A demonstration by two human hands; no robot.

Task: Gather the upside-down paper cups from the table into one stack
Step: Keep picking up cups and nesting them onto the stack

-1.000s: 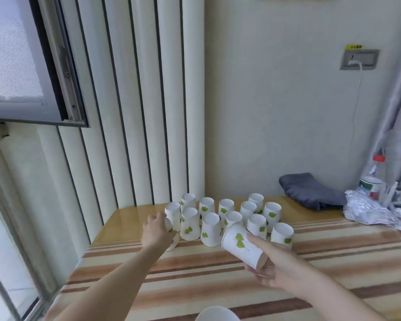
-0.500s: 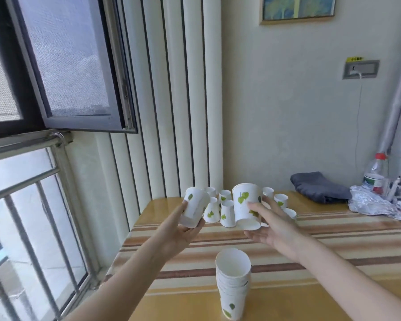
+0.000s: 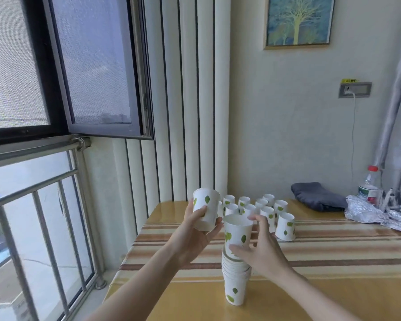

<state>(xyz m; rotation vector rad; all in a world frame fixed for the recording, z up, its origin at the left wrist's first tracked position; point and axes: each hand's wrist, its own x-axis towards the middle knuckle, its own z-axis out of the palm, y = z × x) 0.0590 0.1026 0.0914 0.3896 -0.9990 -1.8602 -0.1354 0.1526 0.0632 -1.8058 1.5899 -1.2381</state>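
1. Your right hand [image 3: 262,252] is wrapped around a paper cup [image 3: 238,235], thumb low on its near side and fingers reaching over the far side near the rim. That cup stands mouth up, long axis vertical, with its base seated in the top of the stack [image 3: 236,276].
2. Your left hand [image 3: 195,230] holds a second cup [image 3: 206,212] from below, thumb across its front wall and fingers curled under its base. It is mouth up too, its axis leaning slightly, raised above the table and just left of the cup at the stack.
3. The stack stands upright on the near, bare wooden part of the table [image 3: 333,295], all mouths pointing up, several rims nested closely at its upper half and the lowest cup's leaf-printed wall showing at the bottom.
4. Behind your hands, toward the wall, the loose cups [image 3: 285,227] stand upside down in a cluster on the table, bases up, axes vertical, close together; the nearest right one sits on the striped cloth [image 3: 345,249].
5. Farther right along the wall lie a folded dark cloth [image 3: 317,199], crumpled foil [image 3: 370,213] and a red-capped bottle [image 3: 368,187].
6. To your left is an open window [image 3: 97,66] above a metal railing [image 3: 33,181]; a framed tree picture [image 3: 298,20] hangs on the wall.
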